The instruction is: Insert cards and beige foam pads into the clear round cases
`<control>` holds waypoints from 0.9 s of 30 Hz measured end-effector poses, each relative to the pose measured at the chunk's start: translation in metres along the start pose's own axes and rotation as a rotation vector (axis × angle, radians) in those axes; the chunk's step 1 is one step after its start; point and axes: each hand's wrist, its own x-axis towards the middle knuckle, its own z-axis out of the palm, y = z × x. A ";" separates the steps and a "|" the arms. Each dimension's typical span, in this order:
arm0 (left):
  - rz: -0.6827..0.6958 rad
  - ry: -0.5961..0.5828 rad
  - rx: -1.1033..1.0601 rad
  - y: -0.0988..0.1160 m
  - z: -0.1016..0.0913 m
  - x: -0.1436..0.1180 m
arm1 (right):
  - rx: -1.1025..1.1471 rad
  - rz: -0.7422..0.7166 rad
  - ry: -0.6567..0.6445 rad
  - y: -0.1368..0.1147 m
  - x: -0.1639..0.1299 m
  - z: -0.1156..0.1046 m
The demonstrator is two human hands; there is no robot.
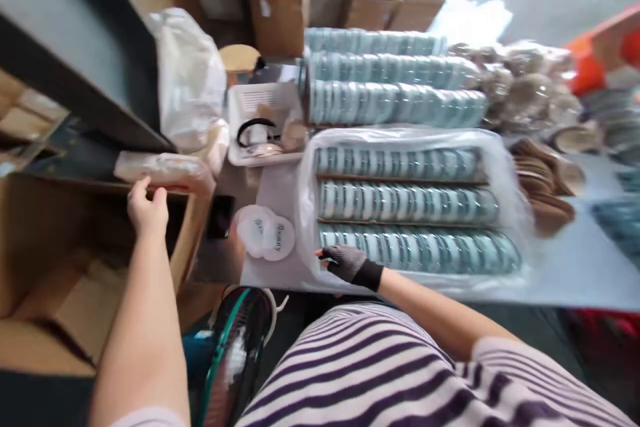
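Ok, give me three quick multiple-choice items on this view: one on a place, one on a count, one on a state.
1. Where is the left hand?
A. On the rim of the cardboard box
B. In the white basket
C. On the striped shirt

2. How many rows of round tins lie in the plastic-wrapped tray?
A. One
B. Three
C. Six

3. What is the state of the right hand?
A. Bare
B. Gloved, at the tray's near corner
C. Holding scissors

Answers: 1 A, its fingers rest on the box edge. 2 B, three rows show, parted by dividers. 3 B, a dark knit glove covers it.
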 end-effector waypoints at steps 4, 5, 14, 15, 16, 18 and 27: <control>0.377 -0.277 -0.248 0.119 0.069 -0.127 | -0.027 -0.018 0.037 0.033 -0.032 -0.014; 0.474 -0.422 -0.246 0.142 0.084 -0.169 | -0.046 -0.034 0.070 0.049 -0.040 -0.019; 0.654 -0.882 0.307 0.234 0.202 -0.334 | -0.186 0.032 0.625 0.224 -0.033 -0.153; 0.637 -0.869 0.364 0.243 0.208 -0.335 | -0.195 0.057 0.607 0.232 -0.025 -0.171; 0.612 -0.854 0.405 0.251 0.211 -0.335 | -0.194 0.104 0.537 0.238 -0.019 -0.186; 0.547 -0.816 0.431 0.265 0.212 -0.334 | -0.195 0.214 0.291 0.243 -0.011 -0.205; 0.869 -0.196 0.398 0.291 0.121 -0.278 | -0.293 -0.107 0.252 0.272 -0.001 -0.230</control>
